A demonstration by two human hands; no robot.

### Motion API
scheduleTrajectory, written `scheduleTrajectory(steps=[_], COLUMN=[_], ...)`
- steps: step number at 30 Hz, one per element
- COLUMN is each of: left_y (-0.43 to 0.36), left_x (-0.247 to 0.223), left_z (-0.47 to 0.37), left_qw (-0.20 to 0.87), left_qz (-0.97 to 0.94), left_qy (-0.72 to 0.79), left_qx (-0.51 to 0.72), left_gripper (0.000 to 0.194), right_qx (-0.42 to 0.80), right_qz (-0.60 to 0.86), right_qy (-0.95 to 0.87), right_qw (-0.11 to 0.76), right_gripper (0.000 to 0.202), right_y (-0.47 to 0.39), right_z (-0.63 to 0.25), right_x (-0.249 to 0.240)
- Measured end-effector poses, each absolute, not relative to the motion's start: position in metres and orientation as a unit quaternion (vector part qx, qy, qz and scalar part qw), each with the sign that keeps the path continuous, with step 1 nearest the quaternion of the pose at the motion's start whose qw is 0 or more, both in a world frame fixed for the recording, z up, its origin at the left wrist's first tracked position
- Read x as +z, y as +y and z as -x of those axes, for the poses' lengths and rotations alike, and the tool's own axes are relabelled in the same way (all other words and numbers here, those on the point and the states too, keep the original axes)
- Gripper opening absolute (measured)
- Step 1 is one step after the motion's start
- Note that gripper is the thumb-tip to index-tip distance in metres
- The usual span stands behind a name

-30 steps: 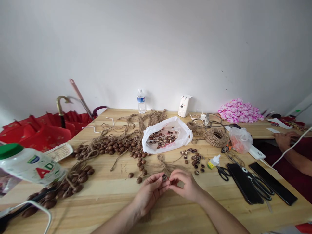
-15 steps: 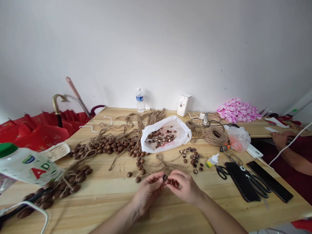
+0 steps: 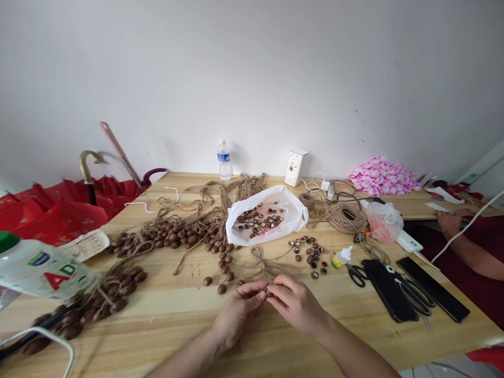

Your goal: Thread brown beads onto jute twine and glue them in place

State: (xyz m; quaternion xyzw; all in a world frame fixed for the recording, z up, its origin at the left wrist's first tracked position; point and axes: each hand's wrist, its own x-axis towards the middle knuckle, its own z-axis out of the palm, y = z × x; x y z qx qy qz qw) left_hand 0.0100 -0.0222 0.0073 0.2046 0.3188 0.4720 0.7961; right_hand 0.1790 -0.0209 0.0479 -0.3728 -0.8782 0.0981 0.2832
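Note:
My left hand and my right hand meet over the table's front middle, fingertips pinched together. Between them is a small brown nutshell, mostly covered by the fingers. Just beyond the fingertips lies a bundle of brown twine with a loop at its top; whether it joins the shell is hidden. Several halved shells are scattered to the right, beside a small glue bottle. Behind, a white plastic bag lies open with shell halves inside. Round brown nuts on twine are heaped to the left.
At right lie black-handled scissors, a black phone and a twine coil. A large white bottle is at left. A water bottle stands by the wall. Another person's hand rests at far right.
My fingers have closed further over the nutshell, so less of it shows. The camera view has shifted slightly; the other things on the table stay put.

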Motion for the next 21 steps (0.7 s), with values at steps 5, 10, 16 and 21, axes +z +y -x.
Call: scheduleTrajectory(steps=[5, 10, 16, 21], left_y=[-0.024, -0.025, -0.025, -0.026], left_x=[0.012, 0.015, 0.014, 0.015], left_z=[-0.009, -0.009, -0.009, -0.007], left_qw=[0.808, 0.786, 0.814, 0.798], left_qz=[-0.229, -0.277, -0.236, -0.242], left_qy=[0.294, 0.319, 0.272, 0.298], left_qx=[0.456, 0.453, 0.456, 0.465], left_gripper=[0.022, 0.025, 0.026, 0.029], right_qx=[0.074, 0.062, 0.102, 0.130], right_qz=[0.377, 0.369, 0.411, 0.449], right_qy=[-0.886, -0.889, -0.845, -0.811], right_qw=[0.260, 0.265, 0.325, 0.351], right_gripper=[0.013, 0.017, 0.014, 0.016], right_y=[-0.023, -0.024, -0.024, -0.021], right_z=[-0.179, -0.176, -0.174, -0.174], right_x=[0.050, 0.049, 0.042, 0.038])
